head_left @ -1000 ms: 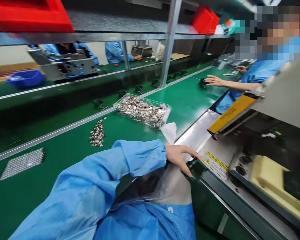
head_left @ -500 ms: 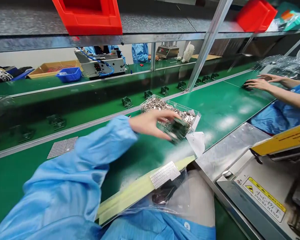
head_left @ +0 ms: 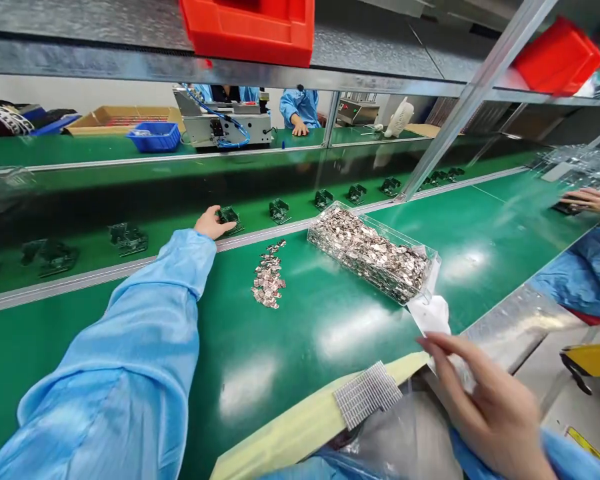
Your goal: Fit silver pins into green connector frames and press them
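Note:
My left hand (head_left: pixel 211 224) reaches to the recessed strip behind the metal rail, its thumb and fingers around a dark green circuit-board assembly (head_left: pixel 229 219) that stands there. My right hand (head_left: pixel 495 400) hangs at the lower right, slightly blurred, thumb and forefinger drawn together at the tips; whatever they pinch, if anything, is too small to make out. Between the hands lies a loose pile of small metal pieces (head_left: pixel 269 279). A clear plastic box (head_left: pixel 375 257) full of such pieces sits farther right. Below it, a gridded silver sheet (head_left: pixel 367 395) rests on a pale yellow strip (head_left: pixel 285 430).
Several similar assemblies (head_left: pixel 279 211) stand in a row along the strip. A metal post (head_left: pixel 473 113) rises from the rail (head_left: pixel 260 235). Red bins (head_left: pixel 247 33) sit on the shelf overhead. At the right edge, a co-worker's hand (head_left: pixel 593 199) touches a dark object.
My left hand has carried the assembly from in front of the box leftward and back onto the strip. My right hand has come into view. The whole view has shifted.

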A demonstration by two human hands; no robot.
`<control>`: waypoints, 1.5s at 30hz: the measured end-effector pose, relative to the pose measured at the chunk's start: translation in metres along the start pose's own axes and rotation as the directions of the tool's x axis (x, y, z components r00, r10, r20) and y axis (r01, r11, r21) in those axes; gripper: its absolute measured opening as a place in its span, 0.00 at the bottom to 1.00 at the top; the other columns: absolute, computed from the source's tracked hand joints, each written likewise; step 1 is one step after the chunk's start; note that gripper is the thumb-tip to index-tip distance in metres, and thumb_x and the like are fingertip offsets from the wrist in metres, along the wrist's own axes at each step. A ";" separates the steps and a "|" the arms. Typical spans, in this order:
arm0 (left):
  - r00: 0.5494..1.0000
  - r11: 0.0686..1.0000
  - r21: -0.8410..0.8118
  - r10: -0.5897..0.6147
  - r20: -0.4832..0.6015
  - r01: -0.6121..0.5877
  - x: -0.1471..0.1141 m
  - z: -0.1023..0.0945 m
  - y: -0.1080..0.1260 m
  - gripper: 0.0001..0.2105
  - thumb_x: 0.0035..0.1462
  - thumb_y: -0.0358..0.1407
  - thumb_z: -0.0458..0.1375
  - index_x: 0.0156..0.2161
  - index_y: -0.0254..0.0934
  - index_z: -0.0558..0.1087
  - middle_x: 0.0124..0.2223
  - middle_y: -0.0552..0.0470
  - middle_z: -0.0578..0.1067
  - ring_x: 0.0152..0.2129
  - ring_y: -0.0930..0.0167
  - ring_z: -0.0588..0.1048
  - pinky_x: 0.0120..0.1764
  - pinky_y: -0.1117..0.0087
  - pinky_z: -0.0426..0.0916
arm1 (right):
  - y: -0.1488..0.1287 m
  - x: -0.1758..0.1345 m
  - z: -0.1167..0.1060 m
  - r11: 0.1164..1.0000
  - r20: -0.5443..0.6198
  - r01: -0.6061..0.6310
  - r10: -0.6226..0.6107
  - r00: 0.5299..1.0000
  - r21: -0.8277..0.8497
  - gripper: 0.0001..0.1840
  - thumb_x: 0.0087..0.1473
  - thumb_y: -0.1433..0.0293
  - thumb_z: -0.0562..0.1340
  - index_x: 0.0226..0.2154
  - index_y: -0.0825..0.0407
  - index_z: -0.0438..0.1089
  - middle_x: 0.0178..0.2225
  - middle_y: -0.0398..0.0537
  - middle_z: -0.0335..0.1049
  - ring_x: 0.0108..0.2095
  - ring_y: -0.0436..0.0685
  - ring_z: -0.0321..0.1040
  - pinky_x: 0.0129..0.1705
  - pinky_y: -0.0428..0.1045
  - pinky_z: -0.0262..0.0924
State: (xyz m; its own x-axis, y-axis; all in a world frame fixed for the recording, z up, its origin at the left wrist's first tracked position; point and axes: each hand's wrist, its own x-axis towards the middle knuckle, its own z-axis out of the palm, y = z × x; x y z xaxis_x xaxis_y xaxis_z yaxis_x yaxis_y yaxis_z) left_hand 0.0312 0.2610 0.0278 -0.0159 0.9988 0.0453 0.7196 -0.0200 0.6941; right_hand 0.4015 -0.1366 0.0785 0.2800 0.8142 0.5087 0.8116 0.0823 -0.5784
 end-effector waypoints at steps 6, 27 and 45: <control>0.954 0.949 0.302 0.172 -0.246 -0.094 -0.025 -0.066 -0.035 0.31 0.48 0.47 0.66 0.55 0.38 0.67 0.67 0.41 0.58 0.66 0.49 0.50 0.63 0.45 0.46 | -0.035 0.113 0.154 0.884 0.654 0.427 -0.210 0.727 -0.191 0.26 0.63 0.75 0.46 0.61 0.58 0.61 0.59 0.53 0.64 0.58 0.57 0.63 0.61 0.51 0.59; 0.953 0.954 0.047 0.297 -0.061 -0.294 -0.178 -0.074 -0.016 0.29 0.48 0.52 0.63 0.54 0.45 0.66 0.53 0.48 0.68 0.52 0.58 0.70 0.51 0.59 0.72 | -0.045 0.176 0.256 0.756 0.788 0.550 -0.076 0.611 -0.354 0.36 0.57 0.81 0.48 0.67 0.52 0.49 0.69 0.46 0.44 0.62 0.67 0.51 0.57 0.63 0.59; 0.942 0.956 0.061 0.269 0.202 -0.286 -0.285 -0.018 -0.052 0.48 0.50 0.48 0.65 0.68 0.42 0.41 0.62 0.38 0.65 0.58 0.53 0.67 0.56 0.50 0.66 | -0.040 0.029 0.149 0.842 0.784 0.486 -0.133 0.606 -0.233 0.35 0.60 0.76 0.55 0.67 0.64 0.44 0.54 0.62 0.69 0.56 0.65 0.62 0.51 0.57 0.66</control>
State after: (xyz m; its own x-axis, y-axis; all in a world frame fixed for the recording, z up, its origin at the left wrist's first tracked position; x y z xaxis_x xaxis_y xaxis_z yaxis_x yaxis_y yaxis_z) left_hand -0.0142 -0.0233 -0.0077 0.3187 0.9442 0.0836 0.7351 -0.3019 0.6070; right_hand 0.3002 -0.0308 0.0214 -0.3402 0.9333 -0.1154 0.9392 0.3312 -0.0906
